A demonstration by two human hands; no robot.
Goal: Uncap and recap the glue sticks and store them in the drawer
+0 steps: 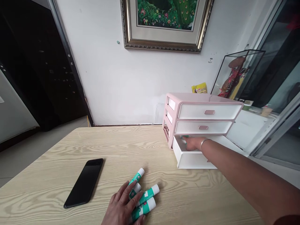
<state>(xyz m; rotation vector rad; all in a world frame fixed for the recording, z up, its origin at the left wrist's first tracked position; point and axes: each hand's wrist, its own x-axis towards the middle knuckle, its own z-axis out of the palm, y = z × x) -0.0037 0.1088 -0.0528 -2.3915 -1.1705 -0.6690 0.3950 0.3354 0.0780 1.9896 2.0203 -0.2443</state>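
Note:
My right hand [192, 143] reaches into the pulled-out bottom drawer [187, 158] of a pink three-drawer organizer [199, 103]. Its fingers are curled around a green-and-white tube [185, 137] inside the drawer. A thin bracelet circles that wrist. My left hand [123, 206] lies flat on the wooden table [70, 147] near the front edge, fingers spread over several green-and-white glue sticks [148, 194]. One stick [137, 175] points away from the fingertips.
A black phone [84, 182] lies face up to the left of my left hand. The organizer's upper two drawers are closed. Behind it stand a glass display case [236, 73] and yellow packets [199, 88]. A framed picture [165, 23] hangs on the wall.

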